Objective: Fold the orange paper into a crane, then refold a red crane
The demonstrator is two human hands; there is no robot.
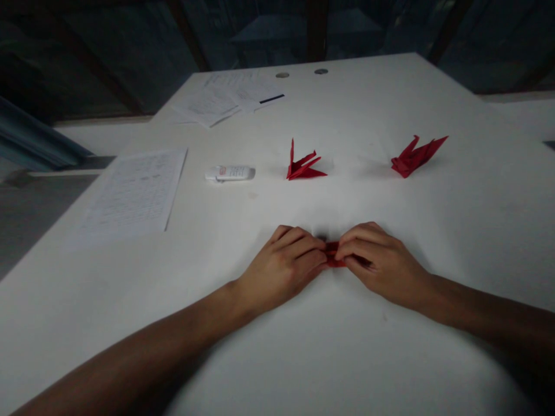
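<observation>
Head view: a small, narrow strip of folded red paper (333, 255) lies just right of the frame's centre and below its middle, mostly covered by fingers. The left hand (288, 260) has its fingers bent and gathered on the strip's left end; the right hand (384, 263) pinches the right end between fingertips and thumb. Such paper should be very light, thin and easily creased, a little stiffer where layers stack, and liable to tear under a hard pull. Its two ends and folded edges look the best places to hold, with light fingertip pressure.

Beneath it, the smooth white tabletop (303, 346) runs down to the bottom of the frame, giving the wrists room. Ahead, a red folded-paper bird (303, 167) at upper centre and another red paper bird with pointed wings (416, 159) at upper right limit forward reach; both look easily knocked. The table's slanting left edge is well apart from both hands.
</observation>
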